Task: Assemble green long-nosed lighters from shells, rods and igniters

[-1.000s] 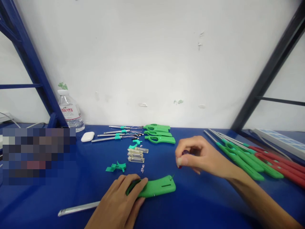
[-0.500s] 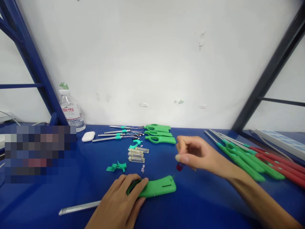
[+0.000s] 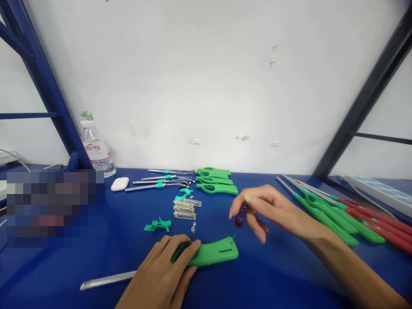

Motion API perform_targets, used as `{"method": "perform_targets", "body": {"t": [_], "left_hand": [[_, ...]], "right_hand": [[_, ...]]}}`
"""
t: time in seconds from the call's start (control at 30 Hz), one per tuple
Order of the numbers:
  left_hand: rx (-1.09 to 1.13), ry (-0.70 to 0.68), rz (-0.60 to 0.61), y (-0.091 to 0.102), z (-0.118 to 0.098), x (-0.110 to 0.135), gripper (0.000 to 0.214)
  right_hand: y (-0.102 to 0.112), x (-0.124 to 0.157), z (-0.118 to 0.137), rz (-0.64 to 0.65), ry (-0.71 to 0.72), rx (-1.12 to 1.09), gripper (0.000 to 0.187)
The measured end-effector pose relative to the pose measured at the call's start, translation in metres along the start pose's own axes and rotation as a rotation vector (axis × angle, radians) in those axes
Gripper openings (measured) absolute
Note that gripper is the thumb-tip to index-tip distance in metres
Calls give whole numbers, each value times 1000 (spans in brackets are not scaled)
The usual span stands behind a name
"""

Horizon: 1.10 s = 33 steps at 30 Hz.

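Two bare hands (image 3: 162, 268) (right forearm (image 3: 350, 268) likewise)

Workshop, with lighter parts (image 3: 222, 189) across blue bench (image 3: 128, 240)

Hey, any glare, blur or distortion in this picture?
Head view: soft light on the wall, no harsh glare; head view: green handle under the left hand fairly sharp; head view: frame posts splay outward, probably wide-angle stretch; head view: pixelated patch masks part of the left.
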<state>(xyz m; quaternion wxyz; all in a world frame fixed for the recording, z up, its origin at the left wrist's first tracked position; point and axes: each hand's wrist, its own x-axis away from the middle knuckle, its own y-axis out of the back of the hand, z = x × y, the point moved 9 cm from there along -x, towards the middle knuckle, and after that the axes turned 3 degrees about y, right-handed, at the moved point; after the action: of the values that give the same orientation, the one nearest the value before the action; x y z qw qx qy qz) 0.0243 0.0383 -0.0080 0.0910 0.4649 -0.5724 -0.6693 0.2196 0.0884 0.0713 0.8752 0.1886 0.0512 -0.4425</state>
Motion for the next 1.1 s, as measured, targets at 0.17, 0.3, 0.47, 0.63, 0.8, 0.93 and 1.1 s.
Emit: {"method": "perform_targets", "body": {"t": [0.17, 0.3, 0.47, 0.63, 0.8, 0.93, 1.1], "left_hand": [[-1, 12, 24, -1, 0, 3, 47], [-1, 1, 31, -1, -2, 3, 48], [-14, -13, 24, -1, -1, 1, 47], [-9, -14, 37, -3, 0, 3, 46], [-3, -10, 28, -2, 1, 2, 47], [-20, -13, 26, -2, 0, 2, 47], [-24, -21, 31, -3, 1, 2, 45]], "right_hand": [[4, -2, -3, -53, -32, -27, 36], [8, -1, -6, -102, -39, -61, 30], [7, 0, -8, -82, -23, -73, 25], [6, 0, -4, -43, 20, -36, 38], [6, -1, 0, -42, 11, -19, 42], [11, 0, -3, -120, -16, -16, 29], [11, 1, -6, -155, -38, -18, 37]]}}
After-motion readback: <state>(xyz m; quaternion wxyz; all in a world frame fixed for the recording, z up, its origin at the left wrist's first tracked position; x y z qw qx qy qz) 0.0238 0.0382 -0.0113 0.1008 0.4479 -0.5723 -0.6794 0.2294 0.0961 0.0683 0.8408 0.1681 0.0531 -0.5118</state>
